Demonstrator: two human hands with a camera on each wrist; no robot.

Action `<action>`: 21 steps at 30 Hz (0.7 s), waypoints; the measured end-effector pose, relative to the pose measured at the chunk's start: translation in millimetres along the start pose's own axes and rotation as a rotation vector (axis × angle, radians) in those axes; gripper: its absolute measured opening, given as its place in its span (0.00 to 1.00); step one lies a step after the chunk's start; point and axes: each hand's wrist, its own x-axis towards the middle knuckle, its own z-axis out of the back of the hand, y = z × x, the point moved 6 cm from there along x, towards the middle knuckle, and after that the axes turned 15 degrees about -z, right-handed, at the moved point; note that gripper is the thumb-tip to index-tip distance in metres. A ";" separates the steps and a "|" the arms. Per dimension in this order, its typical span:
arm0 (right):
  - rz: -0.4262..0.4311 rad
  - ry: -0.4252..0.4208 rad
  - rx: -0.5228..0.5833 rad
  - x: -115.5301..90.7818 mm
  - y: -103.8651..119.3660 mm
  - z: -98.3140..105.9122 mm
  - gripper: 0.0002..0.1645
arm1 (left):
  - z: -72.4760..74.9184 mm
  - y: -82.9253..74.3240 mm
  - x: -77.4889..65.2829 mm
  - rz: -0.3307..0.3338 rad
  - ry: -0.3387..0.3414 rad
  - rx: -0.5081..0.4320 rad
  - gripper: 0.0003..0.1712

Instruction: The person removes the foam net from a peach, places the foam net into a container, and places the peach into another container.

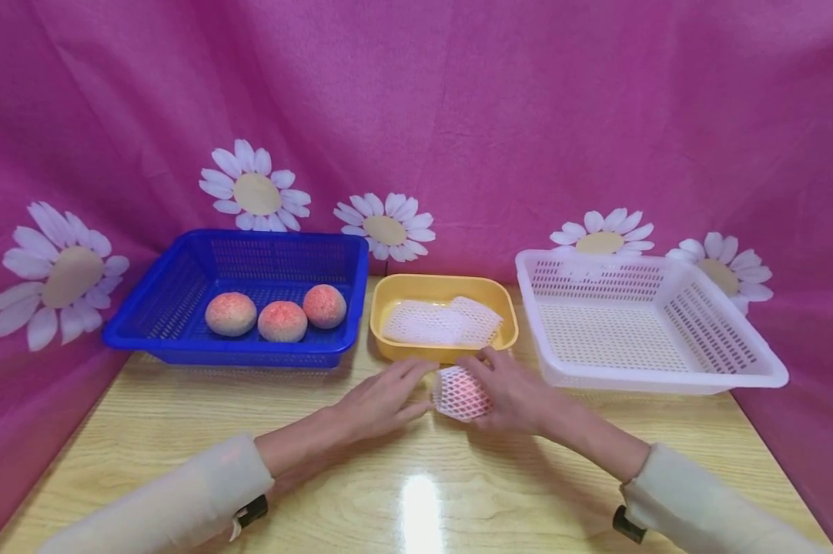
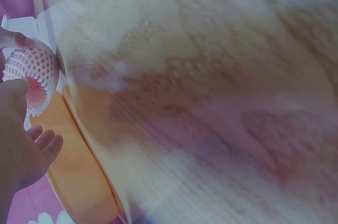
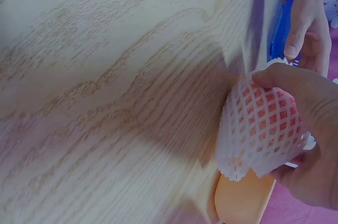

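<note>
A red-and-cream peach in a white foam net (image 1: 461, 394) is in my right hand (image 1: 520, 392), just in front of the yellow tray. My right thumb and fingers grip it from the right side, the thumb lying over the net in the right wrist view. My left hand (image 1: 382, 396) is at the net's left end, its fingers loosely extended and holding nothing; whether a fingertip touches the net I cannot tell. In the left wrist view, the net (image 2: 39, 71) leaves some red peach skin bare at one end.
The yellow tray (image 1: 444, 282) holds white foam nets (image 1: 423, 322). To its left stands a blue basket (image 1: 229, 358) with three peaches (image 1: 282, 321). A white basket (image 1: 666, 377) stands at the right. Behind the wooden table (image 1: 347, 492) hangs a pink flowered cloth (image 1: 472, 131).
</note>
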 end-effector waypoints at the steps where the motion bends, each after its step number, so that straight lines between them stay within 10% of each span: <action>1: -0.003 0.004 0.000 -0.3 0.1 -0.4 0.53 | -1.1 0.4 -0.2 0.007 0.008 -0.005 0.32; 21: 0.064 -0.069 0.061 -6.0 -1.2 1.2 0.55 | -7.3 4.5 -4.8 0.077 0.081 0.028 0.35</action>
